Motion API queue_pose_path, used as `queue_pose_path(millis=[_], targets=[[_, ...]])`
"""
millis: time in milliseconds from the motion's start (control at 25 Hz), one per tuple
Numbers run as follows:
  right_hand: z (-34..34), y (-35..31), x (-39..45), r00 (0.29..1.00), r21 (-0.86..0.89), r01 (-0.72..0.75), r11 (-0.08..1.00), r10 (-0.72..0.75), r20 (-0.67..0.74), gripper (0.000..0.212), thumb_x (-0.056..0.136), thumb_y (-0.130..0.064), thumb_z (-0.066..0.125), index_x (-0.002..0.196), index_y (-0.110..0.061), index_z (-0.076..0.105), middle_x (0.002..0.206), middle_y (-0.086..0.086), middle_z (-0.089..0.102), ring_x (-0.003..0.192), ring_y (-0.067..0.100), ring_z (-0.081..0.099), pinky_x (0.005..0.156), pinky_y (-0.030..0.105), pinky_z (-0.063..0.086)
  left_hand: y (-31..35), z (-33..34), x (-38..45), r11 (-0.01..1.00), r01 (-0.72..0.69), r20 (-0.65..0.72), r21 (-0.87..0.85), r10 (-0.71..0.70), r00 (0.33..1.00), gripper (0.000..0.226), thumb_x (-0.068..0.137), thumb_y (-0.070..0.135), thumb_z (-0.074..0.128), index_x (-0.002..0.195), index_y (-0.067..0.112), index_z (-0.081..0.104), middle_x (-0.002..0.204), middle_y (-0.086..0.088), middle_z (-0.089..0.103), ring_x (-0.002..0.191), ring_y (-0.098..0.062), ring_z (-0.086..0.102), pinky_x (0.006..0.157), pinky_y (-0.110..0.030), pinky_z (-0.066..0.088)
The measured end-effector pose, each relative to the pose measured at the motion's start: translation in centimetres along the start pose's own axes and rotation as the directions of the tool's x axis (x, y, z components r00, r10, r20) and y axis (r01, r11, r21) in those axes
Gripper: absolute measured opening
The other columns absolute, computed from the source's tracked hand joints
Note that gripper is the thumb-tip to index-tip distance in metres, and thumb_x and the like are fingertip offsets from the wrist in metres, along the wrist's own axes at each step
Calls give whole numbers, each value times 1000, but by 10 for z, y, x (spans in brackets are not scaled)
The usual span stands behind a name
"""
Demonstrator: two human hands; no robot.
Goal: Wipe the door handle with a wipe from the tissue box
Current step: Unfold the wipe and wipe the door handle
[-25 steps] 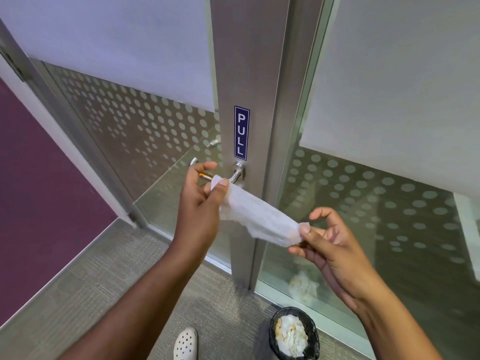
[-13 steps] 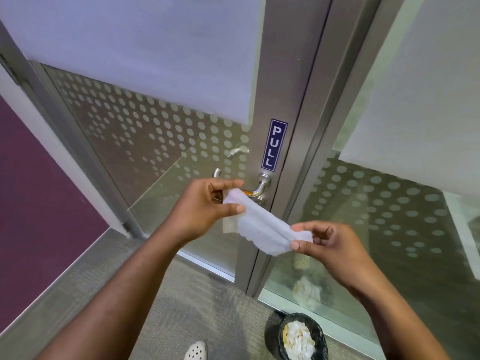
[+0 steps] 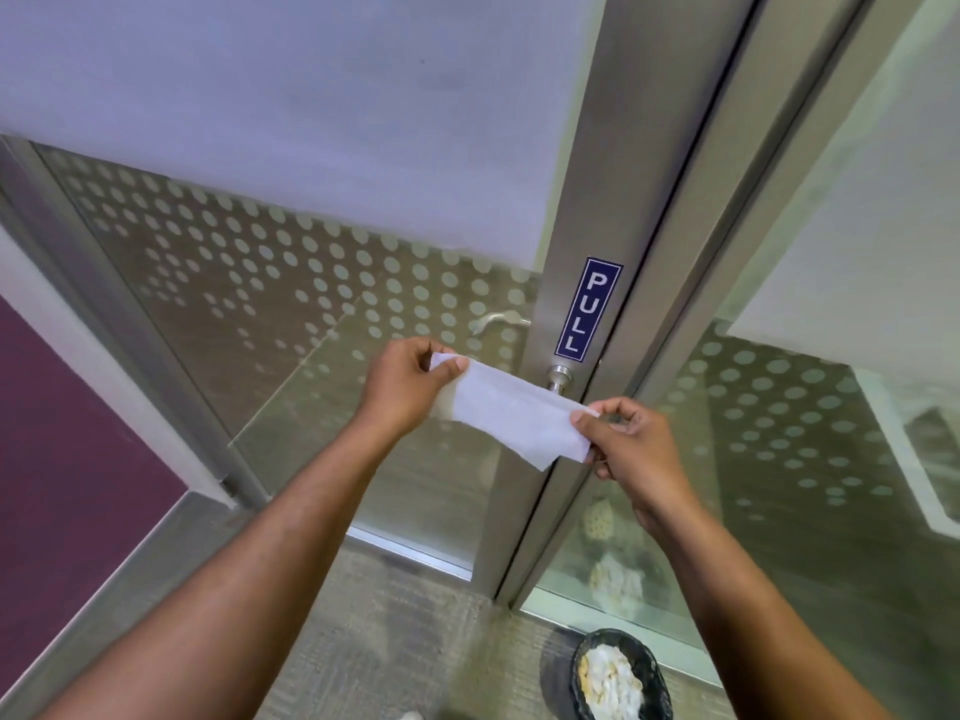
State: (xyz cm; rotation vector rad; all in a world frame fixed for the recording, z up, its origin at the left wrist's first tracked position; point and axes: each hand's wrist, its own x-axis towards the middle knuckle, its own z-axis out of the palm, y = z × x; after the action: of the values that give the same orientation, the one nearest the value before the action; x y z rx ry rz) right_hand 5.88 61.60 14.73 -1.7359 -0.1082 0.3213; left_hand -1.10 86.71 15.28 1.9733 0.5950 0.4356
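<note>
A white wipe (image 3: pixel 511 415) is stretched flat between both hands in front of the metal door frame. My left hand (image 3: pixel 408 384) pinches its upper left end, and my right hand (image 3: pixel 626 444) pinches its lower right end. The silver door handle (image 3: pixel 558 377) sits just below a blue PULL sign (image 3: pixel 588 309); only its round base shows, with the lever hidden behind the wipe. I cannot tell whether the wipe touches the handle. No tissue box is in view.
The glass door (image 3: pixel 291 283) has a dotted frosted pattern, with a fixed glass panel (image 3: pixel 810 407) to the right. A black bin (image 3: pixel 618 678) holding crumpled white tissues stands on the grey carpet at the bottom right. A purple wall (image 3: pixel 67 439) runs along the left.
The view has moved closer to the door. Both hands have pulled the wipe out flatter and wider, and it now covers the handle's lever.
</note>
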Motion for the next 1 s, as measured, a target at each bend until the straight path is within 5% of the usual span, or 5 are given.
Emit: queue_pose_path(millis=[240, 360, 560, 760, 1000], targets=[[2, 15, 5, 993, -55, -32, 998, 26, -112, 6, 91, -1, 71, 91, -3, 66, 65, 7, 71, 45, 10, 59, 42, 19, 40, -25, 15, 22, 997, 41, -36, -59, -43, 998, 9, 90, 27, 84, 92, 22, 78, 79, 3, 70, 73, -15, 63, 69, -27, 47], [13, 10, -10, 951, -231, 185, 955, -233, -202, 9, 92, -4, 68, 88, -12, 66, 73, 2, 65, 60, 8, 56, 59, 26, 45, -33, 20, 27, 998, 4, -35, -69, -7, 999, 12, 89, 30, 85, 92, 22, 76, 76, -2, 65, 67, -12, 55, 67, -28, 45], [77, -7, -27, 747, -609, 595, 525, -641, 178, 17, 96, -20, 69, 112, -18, 76, 111, 0, 68, 103, 17, 62, 92, 33, 45, -21, 20, 18, 985, -170, -177, 30, 173, 969, 31, 86, 40, 88, 104, 22, 70, 93, 6, 56, 84, -13, 53, 72, -30, 45], [117, -1, 1, 680, -730, 614, 301, -671, 296, 6, 85, -14, 78, 87, -9, 77, 84, 7, 69, 82, 31, 65, 77, 41, 51, 15, 15, 34, 558, -637, -139, 532, 800, 584, 43, 100, 41, 74, 136, 18, 68, 156, -21, 49, 151, -40, 33, 123, -57, 30], [132, 12, 22, 677, -754, 598, 273, -676, 291, 7, 93, -15, 74, 98, -12, 78, 72, 5, 69, 69, 29, 65, 64, 40, 53, 45, 14, 81, 85, -646, 154, 758, 940, 304, 65, 108, 59, 53, 163, 29, 35, 167, -16, 41, 152, -48, 38, 119, -74, 25]])
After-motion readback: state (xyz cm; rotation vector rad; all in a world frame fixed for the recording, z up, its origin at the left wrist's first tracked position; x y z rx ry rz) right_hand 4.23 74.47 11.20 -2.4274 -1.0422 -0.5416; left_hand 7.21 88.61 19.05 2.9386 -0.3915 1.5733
